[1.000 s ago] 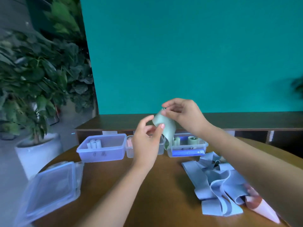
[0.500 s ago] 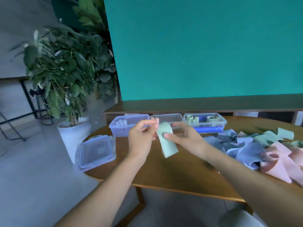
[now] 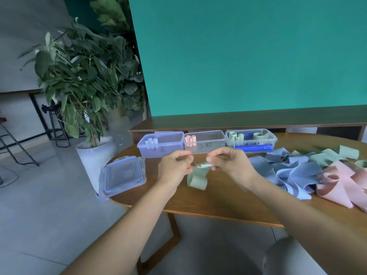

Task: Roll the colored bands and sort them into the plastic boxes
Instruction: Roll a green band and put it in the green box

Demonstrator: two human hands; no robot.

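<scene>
Both hands pinch a green band above the table.

The left hand (image 3: 174,167) and right hand (image 3: 228,162) pinch the ends of the green band's (image 3: 196,176) rolled top; its tail hangs below, with three plastic boxes (image 3: 204,144) just beyond the fingers.

Bare forearms, no sleeves; hands (image 3: 175,167) ungloved.

Setting: an office or studio lounge, as far as I can tell; nothing domestic shows. Evidence, seen from my seat: a flat teal wall panel (image 3: 248,56) behind a long dark wood bench (image 3: 258,118); a grey tiled floor (image 3: 39,205); large leafy potted plants (image 3: 79,76) in a white pot (image 3: 95,153) off the table's left edge; a black metal-framed stool and stand (image 3: 23,139) at far left; a rounded wooden table (image 3: 218,205) with angled legs.
</scene>
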